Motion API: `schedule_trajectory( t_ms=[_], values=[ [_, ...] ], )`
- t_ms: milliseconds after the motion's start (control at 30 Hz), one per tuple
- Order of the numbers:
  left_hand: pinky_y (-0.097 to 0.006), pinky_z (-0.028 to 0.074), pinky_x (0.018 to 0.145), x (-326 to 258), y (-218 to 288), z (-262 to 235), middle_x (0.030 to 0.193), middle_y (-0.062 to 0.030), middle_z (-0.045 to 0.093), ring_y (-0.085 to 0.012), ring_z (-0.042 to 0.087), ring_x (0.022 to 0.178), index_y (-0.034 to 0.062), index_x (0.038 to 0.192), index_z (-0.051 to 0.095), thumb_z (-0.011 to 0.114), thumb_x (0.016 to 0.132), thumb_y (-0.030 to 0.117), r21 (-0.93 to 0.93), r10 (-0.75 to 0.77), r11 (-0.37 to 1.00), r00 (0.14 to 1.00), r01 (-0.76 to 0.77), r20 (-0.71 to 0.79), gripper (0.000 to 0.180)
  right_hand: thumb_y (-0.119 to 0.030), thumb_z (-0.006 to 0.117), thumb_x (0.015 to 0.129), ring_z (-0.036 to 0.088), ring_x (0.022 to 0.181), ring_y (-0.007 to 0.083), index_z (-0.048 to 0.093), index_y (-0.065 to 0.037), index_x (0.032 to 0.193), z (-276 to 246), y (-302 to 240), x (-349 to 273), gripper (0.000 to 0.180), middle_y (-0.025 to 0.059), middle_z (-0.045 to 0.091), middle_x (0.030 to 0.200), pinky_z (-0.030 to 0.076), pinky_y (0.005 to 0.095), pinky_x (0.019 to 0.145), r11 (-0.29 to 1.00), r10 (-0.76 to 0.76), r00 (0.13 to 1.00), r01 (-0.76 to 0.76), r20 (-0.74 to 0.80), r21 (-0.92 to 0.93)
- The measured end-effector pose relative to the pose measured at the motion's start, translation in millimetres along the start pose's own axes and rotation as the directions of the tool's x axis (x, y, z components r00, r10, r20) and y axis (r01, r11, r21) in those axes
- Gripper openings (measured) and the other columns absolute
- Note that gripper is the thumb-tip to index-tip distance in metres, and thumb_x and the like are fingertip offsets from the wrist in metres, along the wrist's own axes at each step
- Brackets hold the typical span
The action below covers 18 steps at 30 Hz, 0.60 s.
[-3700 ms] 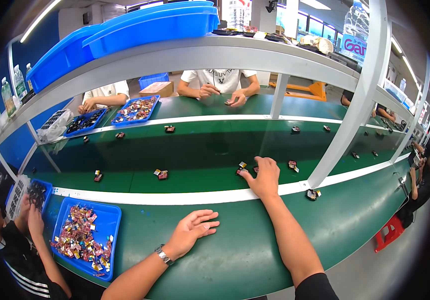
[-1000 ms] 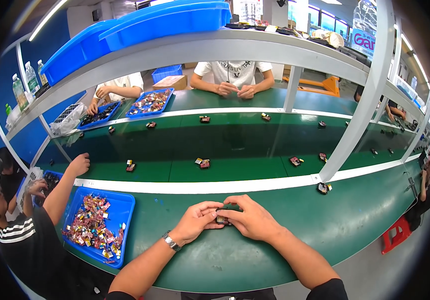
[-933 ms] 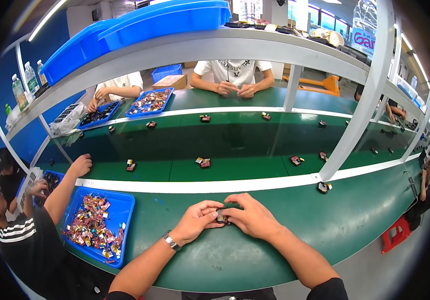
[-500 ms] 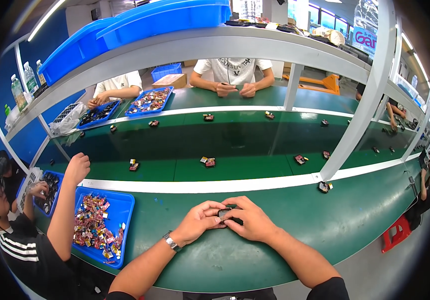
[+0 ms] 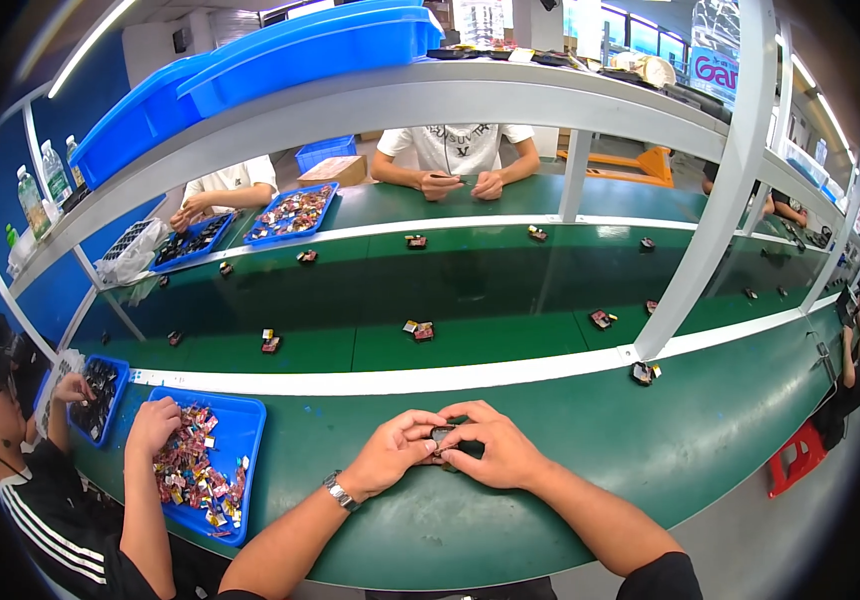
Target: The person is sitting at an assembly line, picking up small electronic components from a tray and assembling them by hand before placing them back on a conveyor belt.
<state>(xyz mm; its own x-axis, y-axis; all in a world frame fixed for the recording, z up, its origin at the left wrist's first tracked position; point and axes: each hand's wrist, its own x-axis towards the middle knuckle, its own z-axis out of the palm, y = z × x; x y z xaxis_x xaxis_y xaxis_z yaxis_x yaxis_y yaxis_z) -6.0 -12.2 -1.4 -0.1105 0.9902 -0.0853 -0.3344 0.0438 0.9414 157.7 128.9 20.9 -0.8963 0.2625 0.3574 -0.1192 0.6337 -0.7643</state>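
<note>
In the head view, low in the middle of the frame, we see our left hand (image 5: 391, 455) and our right hand (image 5: 490, 452) brought together over the green table surface (image 5: 590, 450); between them sits a small dark block-shaped part (image 5: 441, 436), and the fingertips of both hands are clamped on it from either side; the thumbs curl in towards it, and the part is mostly covered, so we cannot tell its finer shape; a silver metal wristwatch (image 5: 338, 491) sits on our left wrist.

To the lower left of the frame lies a shallow blue plastic tray (image 5: 240, 440) heaped with small multicoloured pieces; a co-worker's hand (image 5: 153, 428) rests in it with fingers bent down into the pile; further left stands a second, smaller blue tray (image 5: 100, 390) of dark parts, with that person's other hand at its edge.

Across the middle of the frame runs a dark green conveyor belt (image 5: 510, 290), edged by a white strip; small dark parts lie scattered on it, one pair (image 5: 418, 329) near the centre, another (image 5: 602, 319) to the right; a further part (image 5: 643, 373) lies on the white strip at the foot of the grey post (image 5: 720, 190).

In the upper part of the frame, long blue plastic bins (image 5: 300, 50) rest on a grey shelf; beyond the belt a seated person's hands (image 5: 465, 183) meet on the far table.
</note>
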Motion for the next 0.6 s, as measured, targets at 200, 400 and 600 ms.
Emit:
schedule_trajectory(
  t_ms=[200, 400, 600],
  values=[
    [-0.036, 0.053, 0.097, 1, -1, 1, 0.125, -0.0112, 0.058, -0.0185, 0.06, 0.113, 0.0032, 0.127, 0.048, 0.049, 0.098, -0.001, -0.06, 0.026, 0.998, 0.998, -0.03, -0.054, 0.03, -0.009, 0.072, 0.08, 0.057, 0.111, 0.0269, 0.074, -0.007, 0.095, 13, -3, -3, 0.015, 0.0098, 0.062, 0.12, 0.051, 0.0377, 0.091, 0.999, 0.015, 0.988, -0.022, -0.154, -0.043],
    [-0.035, 0.052, 0.098, 0, -4, -3, 0.127, -0.0097, 0.057, -0.0173, 0.059, 0.115, 0.0041, 0.126, 0.05, 0.052, 0.098, 0.003, -0.091, 0.006, 0.996, 0.998, -0.011, -0.056, 0.028, -0.008, 0.07, 0.082, 0.058, 0.107, 0.0254, 0.071, -0.006, 0.093, 19, -3, -3, 0.012, 0.0069, 0.061, 0.117, 0.054, 0.0343, 0.081, 0.994, -0.054, 0.98, 0.034, -0.189, -0.105],
    [-0.032, 0.051, 0.098, 0, -4, -5, 0.131, -0.0087, 0.056, -0.0154, 0.057, 0.117, 0.0051, 0.127, 0.05, 0.047, 0.1, 0.001, -0.094, 0.001, 0.996, 0.999, -0.006, -0.05, 0.028, -0.006, 0.07, 0.08, 0.058, 0.108, 0.026, 0.071, -0.005, 0.094, 19, -5, -2, 0.013, 0.0073, 0.061, 0.116, 0.054, 0.0352, 0.083, 0.986, -0.1, 0.973, 0.069, -0.207, -0.15]
  ],
)
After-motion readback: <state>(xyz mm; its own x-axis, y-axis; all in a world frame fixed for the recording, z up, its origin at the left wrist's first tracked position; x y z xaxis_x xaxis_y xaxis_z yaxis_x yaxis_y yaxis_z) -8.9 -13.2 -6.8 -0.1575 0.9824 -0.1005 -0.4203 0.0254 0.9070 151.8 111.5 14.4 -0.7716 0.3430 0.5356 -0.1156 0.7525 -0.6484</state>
